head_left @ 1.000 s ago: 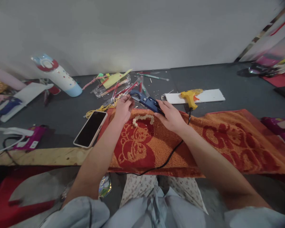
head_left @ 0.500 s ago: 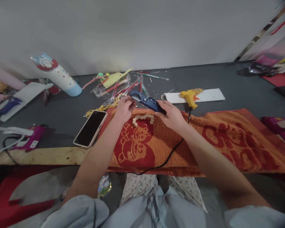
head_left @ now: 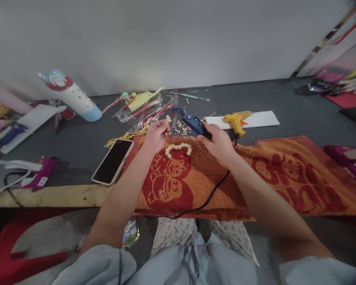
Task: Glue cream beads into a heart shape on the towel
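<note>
My left hand (head_left: 156, 135) is closed in a pinch on a small cream-coloured piece (head_left: 168, 118) that sticks up from the fingertips. My right hand (head_left: 218, 141) is wrapped round the dark handle end of a blue hand tool (head_left: 192, 122) with a looped far end; its exact kind is unclear. Between and beyond the hands, several small cream bits (head_left: 182, 128) lie scattered on the dark table. A bumpy cream strand (head_left: 178, 147), curved like an arch, rests on the orange and red towel (head_left: 207, 178) just below my hands.
A yellow glue gun (head_left: 235, 119) lies on a white board (head_left: 262, 118) to the right, its black cord (head_left: 213, 192) crossing the towel. At left are a phone (head_left: 112, 161), yellow cord (head_left: 115, 140) and a white and blue bottle (head_left: 78, 99). Plastic packets (head_left: 142, 109) lie behind my left hand.
The blue tool has moved right and away from my left hand, uncovering the scattered bits. The cream piece in my left fingers now shows. The strand stays put.
</note>
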The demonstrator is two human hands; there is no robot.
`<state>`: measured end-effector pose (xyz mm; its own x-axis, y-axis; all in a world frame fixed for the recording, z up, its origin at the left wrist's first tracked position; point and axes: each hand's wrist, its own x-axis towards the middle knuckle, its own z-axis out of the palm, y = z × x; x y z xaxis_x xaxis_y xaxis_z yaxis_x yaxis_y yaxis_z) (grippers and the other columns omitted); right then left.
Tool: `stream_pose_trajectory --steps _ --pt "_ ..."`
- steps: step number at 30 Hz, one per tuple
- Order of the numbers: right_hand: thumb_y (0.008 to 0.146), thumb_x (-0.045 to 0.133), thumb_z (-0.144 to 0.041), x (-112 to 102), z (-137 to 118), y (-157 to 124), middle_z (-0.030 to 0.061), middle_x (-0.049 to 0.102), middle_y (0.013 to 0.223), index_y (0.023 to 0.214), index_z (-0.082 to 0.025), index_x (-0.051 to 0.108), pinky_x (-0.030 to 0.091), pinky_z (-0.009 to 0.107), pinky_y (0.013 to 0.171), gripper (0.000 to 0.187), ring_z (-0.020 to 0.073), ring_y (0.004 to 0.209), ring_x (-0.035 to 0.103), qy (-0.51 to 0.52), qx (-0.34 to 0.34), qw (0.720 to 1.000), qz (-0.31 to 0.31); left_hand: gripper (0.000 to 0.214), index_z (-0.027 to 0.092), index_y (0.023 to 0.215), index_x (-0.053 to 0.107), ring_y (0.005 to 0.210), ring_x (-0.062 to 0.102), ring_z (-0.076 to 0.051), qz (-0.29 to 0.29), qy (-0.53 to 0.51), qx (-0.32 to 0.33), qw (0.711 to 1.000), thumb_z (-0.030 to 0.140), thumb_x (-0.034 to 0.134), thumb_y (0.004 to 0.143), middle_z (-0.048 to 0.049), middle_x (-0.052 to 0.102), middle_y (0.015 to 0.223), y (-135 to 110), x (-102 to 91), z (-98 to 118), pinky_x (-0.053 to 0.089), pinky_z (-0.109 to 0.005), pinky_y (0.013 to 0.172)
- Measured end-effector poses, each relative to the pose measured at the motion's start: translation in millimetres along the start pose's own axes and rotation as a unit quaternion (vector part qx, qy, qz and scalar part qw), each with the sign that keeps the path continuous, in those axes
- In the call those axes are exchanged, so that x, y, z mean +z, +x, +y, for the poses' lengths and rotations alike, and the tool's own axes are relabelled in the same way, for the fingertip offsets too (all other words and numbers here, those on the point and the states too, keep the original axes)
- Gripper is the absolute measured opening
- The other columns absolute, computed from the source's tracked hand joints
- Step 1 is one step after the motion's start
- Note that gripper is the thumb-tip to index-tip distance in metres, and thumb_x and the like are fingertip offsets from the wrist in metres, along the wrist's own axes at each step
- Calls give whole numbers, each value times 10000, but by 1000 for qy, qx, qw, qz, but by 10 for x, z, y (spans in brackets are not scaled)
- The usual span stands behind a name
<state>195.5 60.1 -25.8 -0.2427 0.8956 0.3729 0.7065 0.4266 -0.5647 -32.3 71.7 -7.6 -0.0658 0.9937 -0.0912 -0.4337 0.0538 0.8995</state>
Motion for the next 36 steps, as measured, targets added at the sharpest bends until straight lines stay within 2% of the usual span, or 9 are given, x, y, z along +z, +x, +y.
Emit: stream_pose_trajectory --steps 4,9,13,19,24,28,32,36 --pt "864 530 -459 -8 27 17 155 641 1033 1253 -155 581 526 505 850 496 333 942 635 28 -10 999 -19 157 159 700 633 551 520 -30 15 -6 6 1000 142 753 800 42 545 622 5 1 1 360 -131 472" --pt "893 495 -561 2 -25 -33 156 635 1137 1323 -189 520 501 514 946 568 343 1077 605 74 -86 992 -53 189 158 659 603 538 503 -32 9 -7 15 1000 98 732 783 47 532 609 26 0 -9 390 -141 502" --pt "907 472 -592 20 -60 -59 176 624 1172 1357 -161 482 495 517 970 624 351 1120 588 71 -107 989 -78 184 147 643 595 544 502 -32 1 -22 26 999 42 711 741 51 542 608 50 -5 -41 443 -150 573" --pt "926 468 -510 9 -96 -63 164 625 1152 1367 -165 474 504 497 959 560 329 1079 599 66 -115 987 -87 170 155 660 602 573 536 -36 25 -35 6 999 71 742 707 49 578 631 57 -14 -80 471 -146 595" --pt "937 449 -425 6 -107 -57 166 625 1149 1358 -151 493 511 480 941 505 319 1084 608 61 -111 988 -92 220 156 667 575 584 550 -37 16 -45 -5 999 67 775 692 56 573 635 44 -29 -86 478 -163 627" --pt "924 482 -378 -1 -98 -43 159 634 1174 1351 -183 517 503 487 958 471 321 1103 610 64 -102 989 -91 204 154 672 579 577 552 -43 18 -60 -25 998 34 738 715 46 588 640 32 -24 -87 485 -179 638" --pt "920 491 -346 -24 -110 -37 159 649 1145 1327 -165 554 509 477 950 449 315 1085 622 61 -92 989 -95 221 153 641 564 559 545 -43 23 -63 -24 997 15 700 746 40 568 613 13 4 -101 465 -161 588" --pt "898 499 -310 -4 -120 -49 146 663 1165 1320 -194 572 506 490 964 444 314 1101 628 57 -80 993 -73 239 150 624 554 557 539 -42 12 -70 -27 997 19 693 766 36 546 602 3 5 -102 450 -150 567"
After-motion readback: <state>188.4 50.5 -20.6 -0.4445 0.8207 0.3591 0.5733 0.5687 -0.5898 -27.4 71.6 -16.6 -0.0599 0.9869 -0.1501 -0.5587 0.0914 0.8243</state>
